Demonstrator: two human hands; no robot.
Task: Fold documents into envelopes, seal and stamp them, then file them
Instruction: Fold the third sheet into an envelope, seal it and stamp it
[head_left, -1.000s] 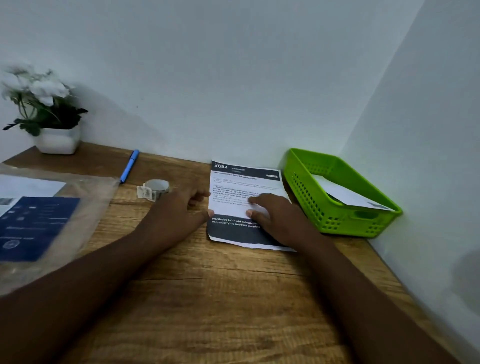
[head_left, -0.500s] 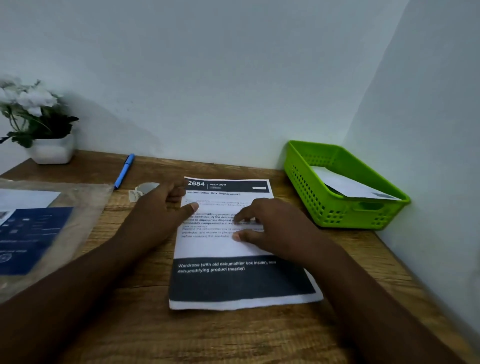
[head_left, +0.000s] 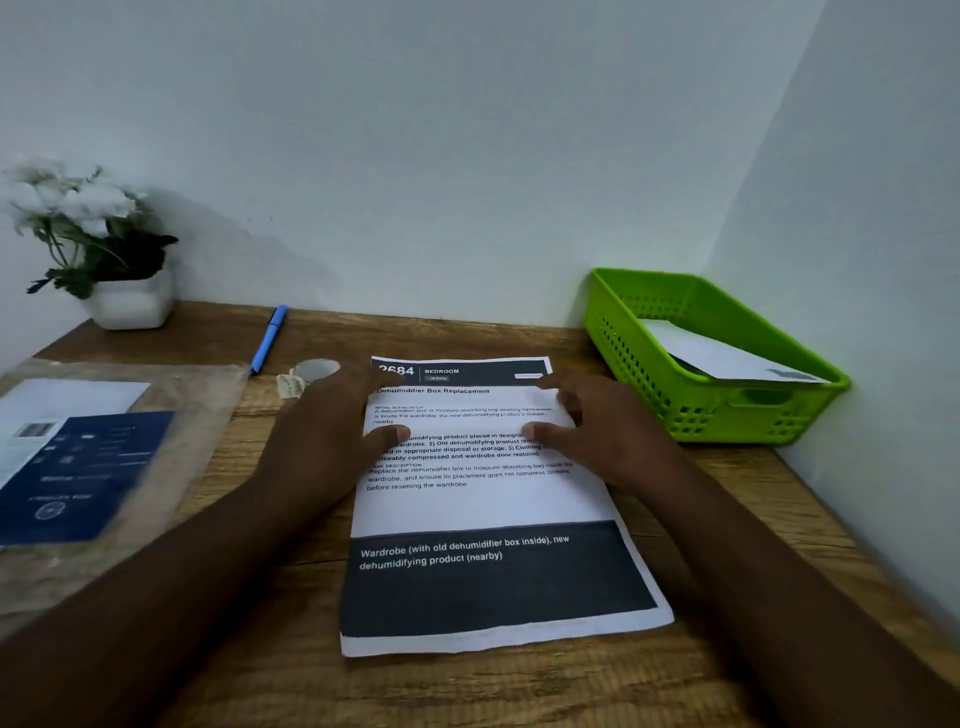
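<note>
The document (head_left: 488, 499), a printed sheet headed "2684 BEDROOM" with a dark band across its lower part, lies flat and unfolded on the wooden tabletop (head_left: 249, 649), its near edge toward the person. Both hands rest on its upper half. The left hand (head_left: 332, 431) lies on the sheet's left edge, fingers fairly straight, fingertips reaching the dark header and thumb pressing on the text. The right hand (head_left: 597, 426) lies on the right edge in the same way, fingers extended toward the top right corner and thumb laid on the print. Neither hand curls round the paper; both simply press it flat.

Just right of the sheet stands a green basket (head_left: 649, 374) in the corner, with a white envelope (head_left: 727, 356) leaning inside. Left of the left hand are a roll of tape (head_left: 311, 371), a blue pen (head_left: 270, 338), a clear plastic sleeve (head_left: 171, 457) with blue-printed paper inside, and a potted white flower (head_left: 104, 249).
</note>
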